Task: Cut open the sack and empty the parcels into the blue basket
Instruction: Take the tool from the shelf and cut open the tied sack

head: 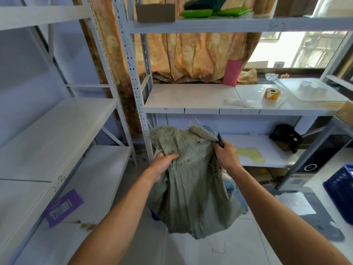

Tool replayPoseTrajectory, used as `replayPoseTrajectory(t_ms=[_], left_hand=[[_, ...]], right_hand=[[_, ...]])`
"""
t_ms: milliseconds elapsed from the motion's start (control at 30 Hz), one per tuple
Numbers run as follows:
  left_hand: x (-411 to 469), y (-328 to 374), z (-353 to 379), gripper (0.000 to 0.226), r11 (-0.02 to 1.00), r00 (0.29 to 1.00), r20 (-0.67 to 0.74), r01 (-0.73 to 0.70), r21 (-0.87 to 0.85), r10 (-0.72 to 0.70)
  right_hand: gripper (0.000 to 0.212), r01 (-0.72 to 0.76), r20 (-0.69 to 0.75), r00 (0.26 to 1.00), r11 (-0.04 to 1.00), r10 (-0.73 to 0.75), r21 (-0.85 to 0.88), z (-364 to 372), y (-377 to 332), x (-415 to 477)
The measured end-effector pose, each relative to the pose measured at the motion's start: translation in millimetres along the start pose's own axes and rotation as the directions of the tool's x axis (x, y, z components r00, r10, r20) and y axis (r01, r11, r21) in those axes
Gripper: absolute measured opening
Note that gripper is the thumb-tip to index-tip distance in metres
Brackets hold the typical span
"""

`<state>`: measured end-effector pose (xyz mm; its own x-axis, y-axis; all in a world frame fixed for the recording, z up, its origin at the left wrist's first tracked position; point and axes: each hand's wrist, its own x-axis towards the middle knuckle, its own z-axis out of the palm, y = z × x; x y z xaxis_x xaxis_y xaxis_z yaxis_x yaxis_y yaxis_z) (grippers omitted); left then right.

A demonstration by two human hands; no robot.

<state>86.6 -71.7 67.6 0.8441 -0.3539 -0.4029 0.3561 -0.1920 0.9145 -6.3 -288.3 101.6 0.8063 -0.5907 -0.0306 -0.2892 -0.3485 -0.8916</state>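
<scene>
A grey-green woven sack [189,192] with frayed top edges hangs in front of me, held up off the floor by both hands. My left hand [164,163] grips a bunch of its fabric near the top left. My right hand [225,153] clutches the sack's upper right edge together with a dark knife [220,140] that points upward. Blue plastic [232,188] shows behind the sack's right side and a blue corner [155,215] below its left. A blue basket [342,190] sits at the right edge on a white surface. No parcels are visible.
White metal shelving stands to the left and ahead. A purple package [63,207] lies on the low left shelf. A yellow tape roll [270,94] and pink card [232,72] rest on the middle shelf, a black object [285,137] lower right. Papers [297,203] lie on the floor at right.
</scene>
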Motion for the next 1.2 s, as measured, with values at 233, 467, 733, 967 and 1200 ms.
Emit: replayPoseTrajectory(t_ms=[233,467,733,967,1200], left_hand=[[15.3,-14.4,-34.6,0.075,0.986,0.997,-0.077,0.017,-0.168,-0.030],[47.6,-43.3,-86.8,0.089,0.976,0.980,-0.166,0.075,-0.203,-0.110],[17.1,-32.2,-92.7,0.034,0.983,0.983,-0.043,0.182,0.024,-0.181],[33.1,-9.4,-77.0,0.058,0.938,0.991,-0.123,0.095,0.335,-0.057],[67.3,6.2,-67.0,0.063,0.993,0.992,-0.121,0.040,0.115,-0.025]], right_hand=[[0.022,-0.008,0.004,1.000,1.000,0.008,-0.020,17.0,3.6,-1.1],[0.023,-0.087,-0.040,0.995,0.982,0.095,0.167,35.1,1.1,1.5],[0.023,-0.095,-0.148,0.982,0.987,0.114,0.129,51.5,-5.5,6.2],[0.025,-0.117,-0.158,0.979,0.989,0.130,0.090,53.9,-6.6,16.0],[0.036,-0.089,-0.083,0.992,0.996,0.091,0.030,40.2,8.1,40.9]])
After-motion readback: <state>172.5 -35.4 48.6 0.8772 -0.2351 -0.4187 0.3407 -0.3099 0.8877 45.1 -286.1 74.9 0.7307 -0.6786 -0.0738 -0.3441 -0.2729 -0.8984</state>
